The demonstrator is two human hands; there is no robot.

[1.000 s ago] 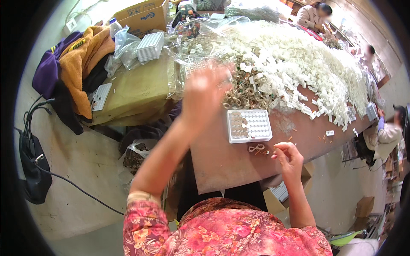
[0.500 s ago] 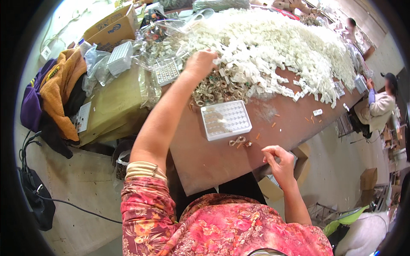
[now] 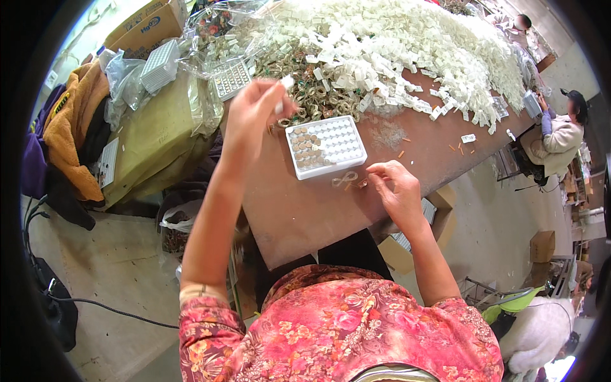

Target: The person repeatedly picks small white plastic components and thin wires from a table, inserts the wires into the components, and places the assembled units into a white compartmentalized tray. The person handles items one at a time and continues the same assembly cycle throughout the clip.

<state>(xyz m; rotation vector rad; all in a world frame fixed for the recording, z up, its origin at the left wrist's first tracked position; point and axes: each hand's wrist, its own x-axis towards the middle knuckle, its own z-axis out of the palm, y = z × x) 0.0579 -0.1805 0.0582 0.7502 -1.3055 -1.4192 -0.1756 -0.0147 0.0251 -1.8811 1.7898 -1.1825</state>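
Note:
My left hand (image 3: pixel 253 113) is raised left of the tray, its fingers closed on a small white tag (image 3: pixel 287 83); the motion blurs them. A white plastic tray (image 3: pixel 331 168) lies before me, with rows of round cells. Brownish round pieces (image 3: pixel 308 142) sit in its left part. Just right of the tray's near corner, my right hand (image 3: pixel 398 191) has thumb and fingers pressed together; what they may hold is hidden. By its fingertips lie a small loop of cord (image 3: pixel 347 179) and a small shiny piece (image 3: pixel 363 183).
A big mound of white tags (image 3: pixel 394 44) covers the table's far side. At its near edge is a heap of brownish rings (image 3: pixel 318 99). Another celled tray (image 3: pixel 231 79) stands at left, near a cardboard box (image 3: pixel 143 28). A person (image 3: pixel 560 130) sits at far right.
My left hand has drawn back from the heap toward me and to the left, a white tag now showing in its fingers. My right hand has come nearer the tray and the cord loop.

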